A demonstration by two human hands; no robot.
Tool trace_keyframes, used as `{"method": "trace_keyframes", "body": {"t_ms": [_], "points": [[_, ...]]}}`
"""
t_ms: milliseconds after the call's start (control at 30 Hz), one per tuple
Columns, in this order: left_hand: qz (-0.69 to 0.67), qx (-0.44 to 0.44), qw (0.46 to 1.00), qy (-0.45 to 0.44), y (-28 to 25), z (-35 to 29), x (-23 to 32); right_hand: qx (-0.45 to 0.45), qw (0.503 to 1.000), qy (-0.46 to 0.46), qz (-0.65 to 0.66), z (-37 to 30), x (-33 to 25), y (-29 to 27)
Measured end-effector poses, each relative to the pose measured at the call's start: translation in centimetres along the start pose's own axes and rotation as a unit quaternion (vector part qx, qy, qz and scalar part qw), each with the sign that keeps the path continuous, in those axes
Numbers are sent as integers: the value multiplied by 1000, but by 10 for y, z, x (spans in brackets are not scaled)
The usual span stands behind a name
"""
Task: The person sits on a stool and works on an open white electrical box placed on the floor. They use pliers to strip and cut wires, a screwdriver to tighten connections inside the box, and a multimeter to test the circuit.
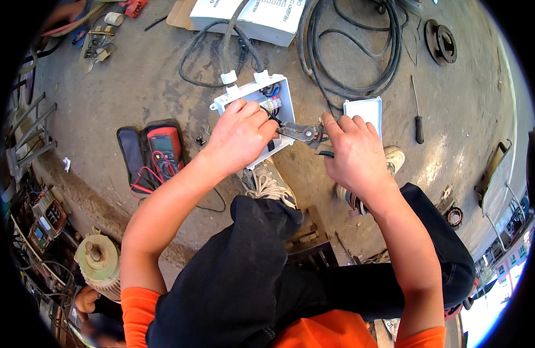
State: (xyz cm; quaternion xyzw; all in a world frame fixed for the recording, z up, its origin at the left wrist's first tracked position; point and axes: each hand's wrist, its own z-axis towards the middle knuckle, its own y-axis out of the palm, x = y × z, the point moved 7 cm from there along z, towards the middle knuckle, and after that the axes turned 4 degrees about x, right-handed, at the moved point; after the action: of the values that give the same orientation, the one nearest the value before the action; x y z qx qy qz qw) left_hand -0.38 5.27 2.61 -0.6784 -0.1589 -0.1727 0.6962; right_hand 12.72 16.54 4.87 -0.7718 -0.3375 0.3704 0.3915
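My right hand (360, 152) is closed around the handles of wire strippers (306, 134), whose jaws point left toward the open white junction box (286, 93). Over the box's near left part, my left hand (239, 134) is closed, its fingertips pinching a thin black wire (270, 113) beside the jaws. Inside the box sit a pale terminal block (273, 104) and several coloured wires. Two black cables enter through white glands (260, 77) on the far side. The white box lid (366, 110) lies just beyond my right hand. My fingers partly hide the wire's end.
A red and grey multimeter (162, 148) in a black case lies left of the box. Beyond are a white carton (244, 22) and coiled black cable (389, 64). A screwdriver (419, 124) lies right. An electric motor (97, 258) and another person's arm (86, 300) are lower left.
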Motion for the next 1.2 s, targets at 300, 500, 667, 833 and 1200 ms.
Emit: {"method": "trace_keyframes", "body": {"t_ms": [300, 500, 667, 833, 1200], "points": [[-6, 10, 1000, -1, -3, 0, 2, -17, 1000, -2, -8, -3, -1, 10], [1, 15, 1000, 2, -4, -1, 4, -46, 999, 12, -22, -2, -1, 9], [4, 18, 1000, 1, -3, -1, 5, -50, 998, 13, -24, -2, -1, 11], [-2, 34, 999, 8, -4, -3, 5, -66, 997, 6, -28, 0, -3, 18], [4, 51, 998, 32, -3, -8, 5, -107, 994, -1, -1, -2, 1, 37]]}}
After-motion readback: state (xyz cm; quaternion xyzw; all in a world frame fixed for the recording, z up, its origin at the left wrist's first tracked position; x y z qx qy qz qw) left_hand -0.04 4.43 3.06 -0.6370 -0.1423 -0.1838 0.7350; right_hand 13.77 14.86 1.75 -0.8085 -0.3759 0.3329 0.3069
